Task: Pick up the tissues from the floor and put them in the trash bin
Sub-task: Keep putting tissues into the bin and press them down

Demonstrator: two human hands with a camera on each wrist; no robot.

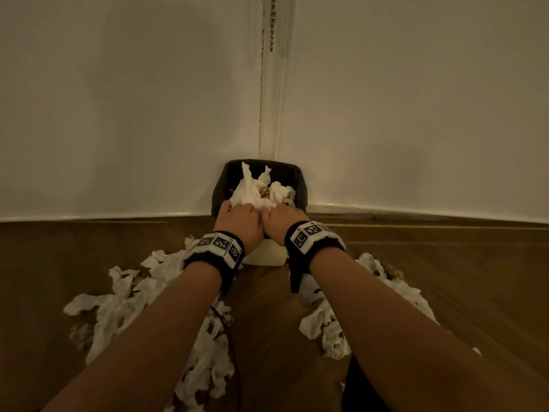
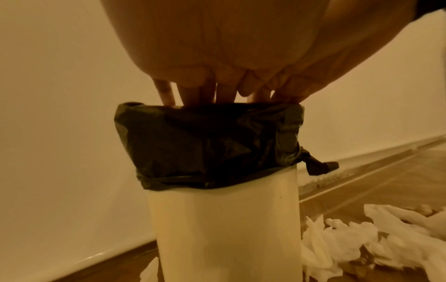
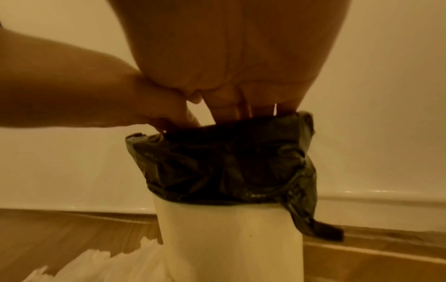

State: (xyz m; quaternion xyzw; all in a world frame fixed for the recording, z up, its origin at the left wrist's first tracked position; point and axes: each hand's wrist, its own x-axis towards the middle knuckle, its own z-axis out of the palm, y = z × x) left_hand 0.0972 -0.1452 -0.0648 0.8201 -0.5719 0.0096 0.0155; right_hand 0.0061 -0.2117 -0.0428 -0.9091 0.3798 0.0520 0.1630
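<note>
A white trash bin with a black liner stands in the wall corner. A heap of white tissues rises above its rim. My left hand and right hand lie side by side on the near part of that heap, pressing into it. In the left wrist view the left hand's fingers reach straight down past the liner into the bin. The right hand's fingers do the same over the liner; their tips are hidden. More tissues litter the floor.
Crumpled tissues spread over the wooden floor left of the bin and under my left arm, with another pile to the right under my right arm. White walls meet right behind the bin. A bead chain hangs in the corner.
</note>
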